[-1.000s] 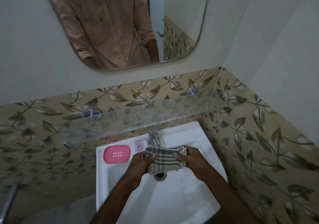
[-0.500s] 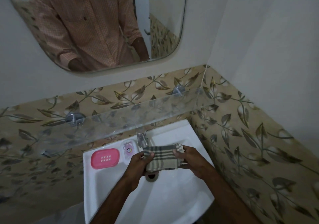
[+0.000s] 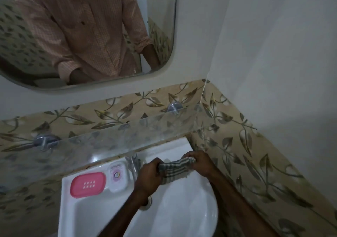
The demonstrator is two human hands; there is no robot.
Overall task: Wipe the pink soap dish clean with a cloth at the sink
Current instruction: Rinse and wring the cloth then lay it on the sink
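A pink soap dish [image 3: 88, 184] with small drain holes lies on the back left ledge of the white sink [image 3: 94, 216]. Over the basin, my left hand [image 3: 149, 177] and my right hand [image 3: 199, 163] both grip a checked grey-and-cream cloth [image 3: 173, 170], bunched and stretched between them. Both hands are to the right of the tap, well apart from the pink dish.
A white soap dish [image 3: 118, 175] sits between the pink dish and the chrome tap [image 3: 133, 163]. A glass shelf [image 3: 109, 143] juts out above the sink's back edge. A mirror [image 3: 87, 32] hangs higher up. Tiled wall [image 3: 255, 163] closes in at the right. The drain [image 3: 148, 203] shows under my left forearm.
The cloth has gone from held flat and spread to bunched and twisted between my hands. Both hands have shifted right, past the tap, and the view has moved closer.
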